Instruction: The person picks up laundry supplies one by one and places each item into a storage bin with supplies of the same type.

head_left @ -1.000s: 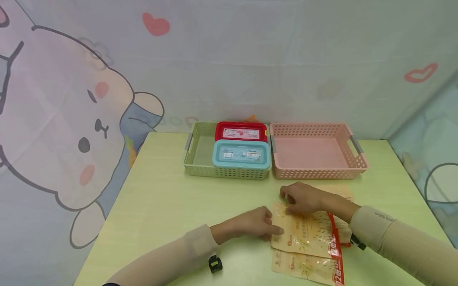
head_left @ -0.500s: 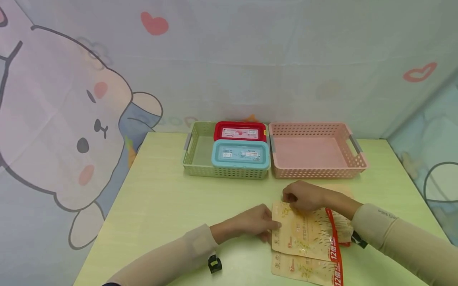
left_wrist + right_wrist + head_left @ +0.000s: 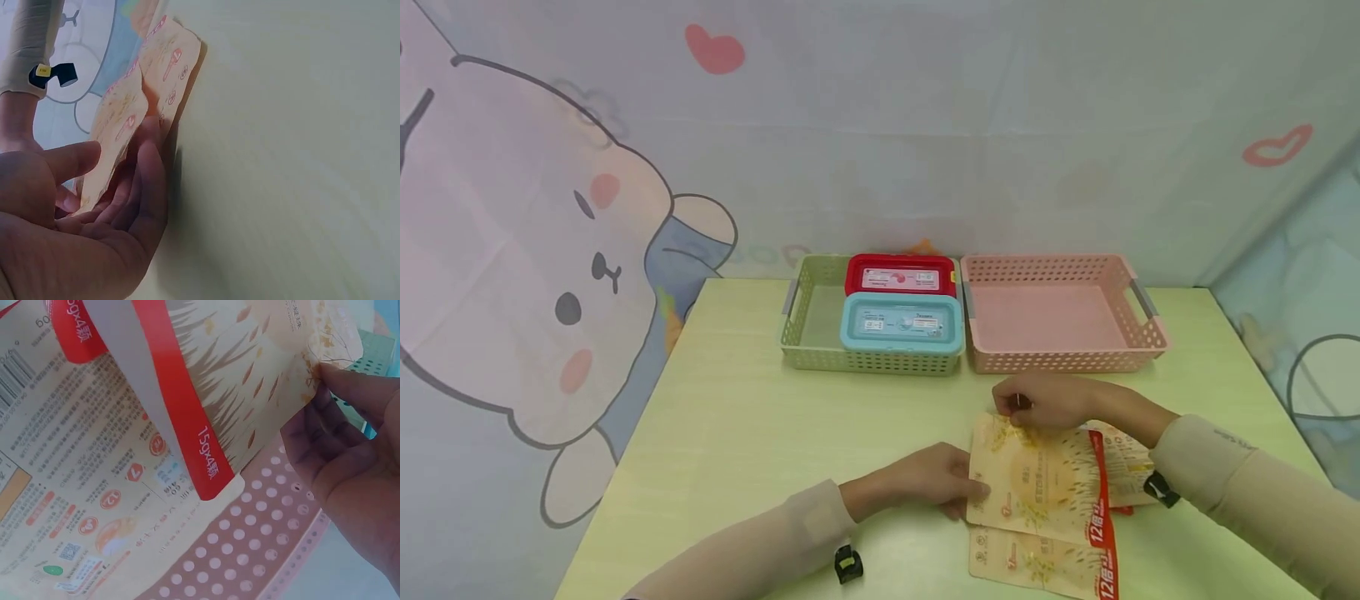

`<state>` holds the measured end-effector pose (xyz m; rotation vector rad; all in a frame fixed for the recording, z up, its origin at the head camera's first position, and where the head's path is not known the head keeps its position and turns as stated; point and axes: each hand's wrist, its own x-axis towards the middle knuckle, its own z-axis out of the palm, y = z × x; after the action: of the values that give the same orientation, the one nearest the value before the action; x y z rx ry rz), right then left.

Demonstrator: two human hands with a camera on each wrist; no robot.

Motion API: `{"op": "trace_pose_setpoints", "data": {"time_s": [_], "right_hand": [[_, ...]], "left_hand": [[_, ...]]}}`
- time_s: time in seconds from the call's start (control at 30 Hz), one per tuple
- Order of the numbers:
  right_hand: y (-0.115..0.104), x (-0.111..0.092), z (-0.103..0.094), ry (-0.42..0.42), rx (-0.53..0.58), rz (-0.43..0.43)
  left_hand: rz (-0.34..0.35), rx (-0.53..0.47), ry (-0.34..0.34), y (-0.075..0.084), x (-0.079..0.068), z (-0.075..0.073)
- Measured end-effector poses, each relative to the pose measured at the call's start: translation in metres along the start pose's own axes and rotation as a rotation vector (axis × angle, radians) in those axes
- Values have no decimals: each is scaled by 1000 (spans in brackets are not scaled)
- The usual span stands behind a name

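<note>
Left hand [image 3: 928,479] holds the left edge of the upper pouch [image 3: 1037,487]; on my left wrist feed I see its thumb on the printed face and its other fingers curled underneath. Right hand [image 3: 1048,400] pinches the same pouch near its far left corner, which I can confirm from the right wrist feed, so I count 2 hands on 1 pouch. That pouch is cream, with yellow plant prints and a red strip down its right edge reading 12. I have it raised and slightly tilted, with a gap showing at the left edge between it and the lower pouch [image 3: 1037,562].

The lower pouch lies face up on the tabletop [image 3: 715,433], sticking out on the near side. A third pouch [image 3: 1131,467] lies to the right, partly under the right forearm and partly covered by the upper pouch; my right wrist feed shows small text and a barcode on it. I cannot tell how far it runs underneath.

Beyond the hands, 2 baskets stand side by side near the back edge. The green basket [image 3: 820,321] on the left carries 2 containers in its right part: a red container [image 3: 901,279] behind and a light blue container [image 3: 902,323] in front. The pink basket [image 3: 1048,321] is just beside it, near the right hand. Behind everything I see a pale cloth [image 3: 925,167] with a cartoon animal and hearts.
</note>
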<state>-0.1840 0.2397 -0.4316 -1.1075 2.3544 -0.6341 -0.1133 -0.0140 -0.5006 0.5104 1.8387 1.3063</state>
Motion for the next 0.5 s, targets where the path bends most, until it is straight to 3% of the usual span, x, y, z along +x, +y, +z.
{"op": "trace_pose_setpoints", "data": {"time_s": [0.17, 0.33, 0.5], "right_hand": [[0, -2, -5, 51, 10, -5], [-1, -1, -8, 121, 2, 11], [-2, 1, -9, 147, 13, 19]], "left_hand": [[23, -62, -48, -1, -2, -4], [70, -2, 41, 7, 1, -17], [67, 95, 109, 14, 1, -26]]}}
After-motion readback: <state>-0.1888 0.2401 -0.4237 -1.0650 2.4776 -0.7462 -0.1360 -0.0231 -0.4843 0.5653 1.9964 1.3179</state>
